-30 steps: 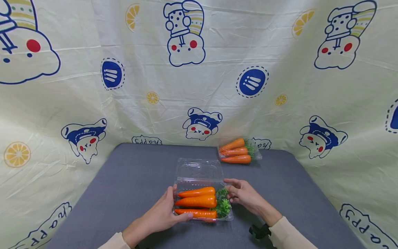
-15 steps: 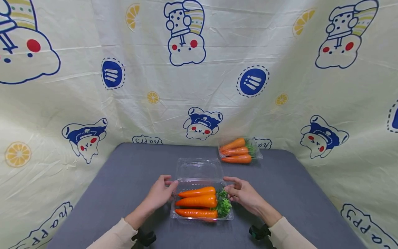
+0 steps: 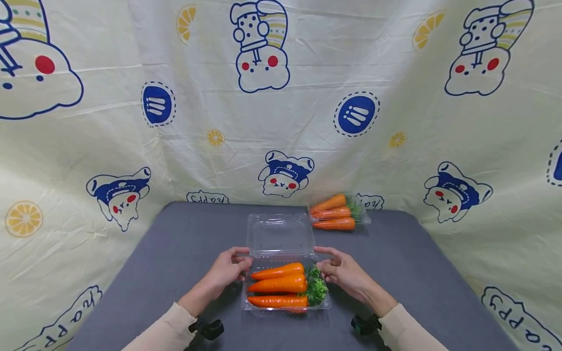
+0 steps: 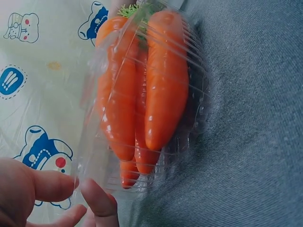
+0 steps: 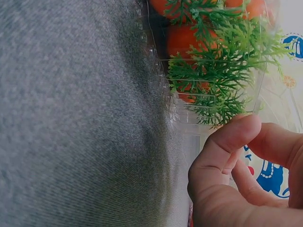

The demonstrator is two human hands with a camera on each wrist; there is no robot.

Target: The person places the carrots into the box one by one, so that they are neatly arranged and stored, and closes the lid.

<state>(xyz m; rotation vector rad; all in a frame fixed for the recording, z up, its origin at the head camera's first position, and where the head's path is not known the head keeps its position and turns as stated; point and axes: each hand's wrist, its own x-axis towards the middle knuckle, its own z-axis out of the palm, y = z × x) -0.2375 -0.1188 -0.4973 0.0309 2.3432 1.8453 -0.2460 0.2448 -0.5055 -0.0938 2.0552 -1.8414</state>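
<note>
A clear plastic clamshell box (image 3: 248, 305) lies on the grey table with its lid (image 3: 281, 234) swung back on the far side. In it are several orange carrots (image 3: 278, 283) with green frilly tops (image 3: 317, 287) toward the right. My left hand (image 3: 223, 271) pinches the box's left edge near the hinge; in the left wrist view its thumb (image 4: 99, 201) and index finger meet the thin plastic. On the opposite side my right hand (image 3: 344, 273) pinches the right edge beside the leaves, thumb (image 5: 236, 132) against the rim in the right wrist view.
A second clear pack of carrots (image 3: 333, 213) sits at the table's back edge, right of the raised lid. Behind the grey tabletop (image 3: 197, 234) hangs a pale curtain (image 3: 307, 117) with printed cartoons. Black straps (image 3: 208, 329) circle both wrists.
The left hand has left the box's front left corner and moved back to the left edge near the hinge. The lid now stands a little higher. The right hand has barely moved.
</note>
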